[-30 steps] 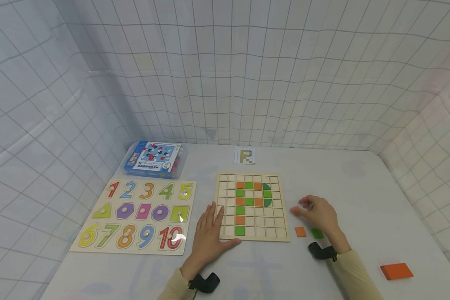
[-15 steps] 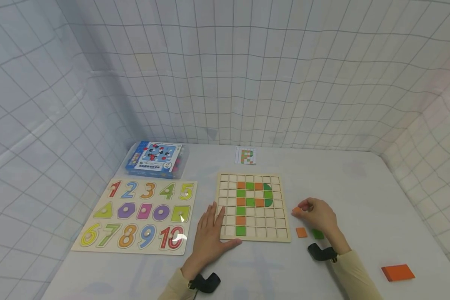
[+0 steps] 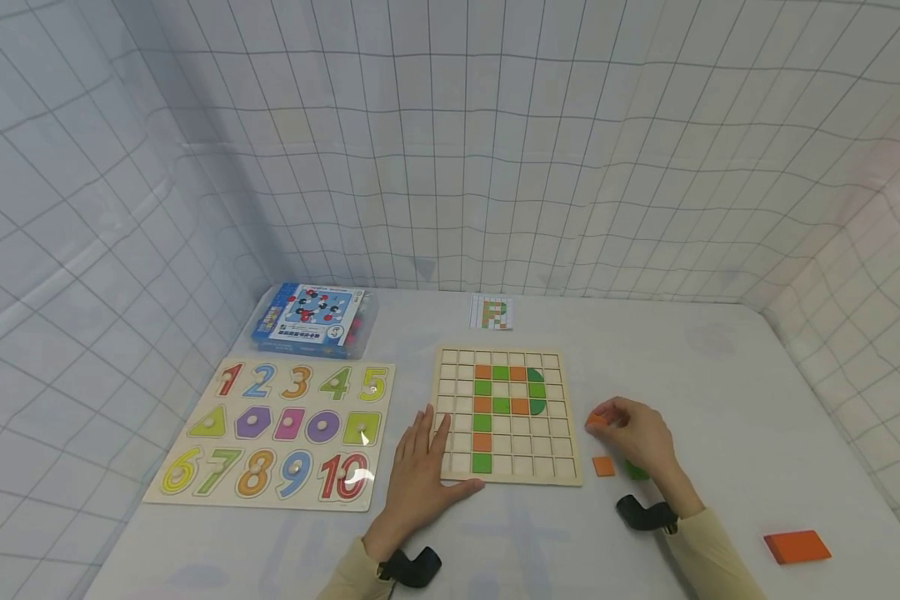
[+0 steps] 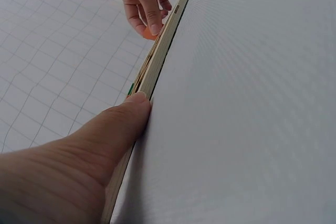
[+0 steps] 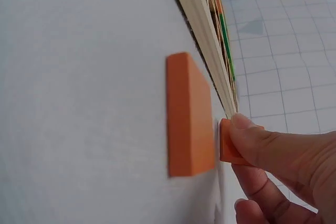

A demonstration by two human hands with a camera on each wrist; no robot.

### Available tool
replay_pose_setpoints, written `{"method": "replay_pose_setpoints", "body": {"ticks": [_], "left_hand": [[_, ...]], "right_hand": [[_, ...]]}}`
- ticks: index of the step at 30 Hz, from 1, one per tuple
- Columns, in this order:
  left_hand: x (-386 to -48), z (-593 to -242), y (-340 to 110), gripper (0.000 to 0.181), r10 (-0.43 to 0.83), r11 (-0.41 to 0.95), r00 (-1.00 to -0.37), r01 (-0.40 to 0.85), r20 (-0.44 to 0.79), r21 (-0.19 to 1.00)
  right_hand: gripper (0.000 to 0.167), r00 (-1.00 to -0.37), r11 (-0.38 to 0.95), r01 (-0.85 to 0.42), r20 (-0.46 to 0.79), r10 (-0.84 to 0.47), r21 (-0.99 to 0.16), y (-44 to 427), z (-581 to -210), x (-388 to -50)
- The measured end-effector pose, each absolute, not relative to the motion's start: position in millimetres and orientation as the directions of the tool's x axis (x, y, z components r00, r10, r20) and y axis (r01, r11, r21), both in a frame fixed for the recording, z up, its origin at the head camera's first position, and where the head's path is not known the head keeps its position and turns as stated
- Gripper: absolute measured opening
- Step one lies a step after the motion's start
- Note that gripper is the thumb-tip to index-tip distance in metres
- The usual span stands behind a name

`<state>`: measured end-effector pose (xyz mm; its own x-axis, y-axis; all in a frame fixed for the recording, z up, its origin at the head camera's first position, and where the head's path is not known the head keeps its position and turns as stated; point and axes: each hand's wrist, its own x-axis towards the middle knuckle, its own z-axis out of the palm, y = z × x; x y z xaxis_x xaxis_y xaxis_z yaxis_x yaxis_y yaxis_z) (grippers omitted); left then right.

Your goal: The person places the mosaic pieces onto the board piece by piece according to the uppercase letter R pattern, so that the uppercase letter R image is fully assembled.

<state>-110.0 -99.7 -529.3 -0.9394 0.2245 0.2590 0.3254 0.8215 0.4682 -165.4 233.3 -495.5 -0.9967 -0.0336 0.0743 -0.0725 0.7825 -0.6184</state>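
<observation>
My right hand (image 3: 642, 433) pinches an orange square tile (image 5: 227, 149) between thumb and fingers, just right of the wooden grid board (image 3: 521, 480). On the table by that hand lie a second orange tile (image 3: 603, 467) and a green tile (image 3: 636, 471), partly hidden under the hand. My left hand (image 3: 416, 486) lies with straight fingers at the board's left edge. Its thumb (image 4: 118, 124) touches the front edge in the left wrist view. Green and orange tiles in the board's cells form a P shape, with two curved dark green pieces on its right side.
A pattern card (image 3: 492, 312) lies behind the board. To the left are a number-and-shape puzzle board (image 3: 258, 433) with knobs and a blue-and-clear plastic box (image 3: 307, 321). An orange block (image 3: 797, 547) sits at the front right. Grid-patterned cloth walls surround the table.
Over the last second my right thumb and fingers have closed on an orange tile beside the board, which now shows between them. The left hand stays in place.
</observation>
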Motion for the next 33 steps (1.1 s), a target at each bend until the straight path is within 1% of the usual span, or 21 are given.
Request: {"method": "replay_pose_setpoints", "body": {"ticks": [3,7,12,16,19,23,28,33], "left_hand": [[-109.6,-528.4,-99.8,0.103,0.224,0.822,-0.941,0.322,0.252,0.469],[-109.5,-527.0,-99.4,0.103,0.225,0.827,-0.945,0.314,0.237,0.467],[-109.7,-527.6,-100.3,0.103,0.225,0.825,-0.942,0.319,0.248,0.466],[-109.8,-529.9,-100.2,0.103,0.229,0.825,-0.937,0.331,0.265,0.458],[-110.0,-530.6,-100.2,0.103,0.231,0.827,-0.936,0.333,0.267,0.452],[-110.2,-530.3,-100.3,0.103,0.232,0.829,-0.940,0.325,0.250,0.454],[-110.0,-529.0,-100.4,0.102,0.232,0.829,-0.940,0.325,0.248,0.455],[-110.0,-530.4,-100.5,0.103,0.231,0.832,-0.936,0.332,0.267,0.444]], "right_hand": [[0.021,-0.994,0.767,-0.091,0.102,-0.034,-0.635,230.4,-494.0,-167.1],[0.021,-0.993,0.729,-0.109,0.109,-0.048,-0.676,219.0,-487.7,-171.2],[0.021,-0.990,0.680,-0.142,0.101,-0.099,-0.719,192.4,-479.3,-176.5],[0.018,-0.980,0.651,-0.192,0.111,-0.164,-0.734,169.6,-477.8,-179.9],[0.016,-0.969,0.642,-0.232,0.117,-0.217,-0.731,154.0,-478.5,-182.0],[0.015,-0.961,0.654,-0.244,0.090,-0.260,-0.716,136.7,-479.5,-183.2],[0.009,-0.955,0.663,-0.244,0.054,-0.293,-0.708,123.2,-479.0,-181.2],[0.008,-0.950,0.684,-0.268,0.065,-0.306,-0.678,118.6,-480.6,-181.4]]}}
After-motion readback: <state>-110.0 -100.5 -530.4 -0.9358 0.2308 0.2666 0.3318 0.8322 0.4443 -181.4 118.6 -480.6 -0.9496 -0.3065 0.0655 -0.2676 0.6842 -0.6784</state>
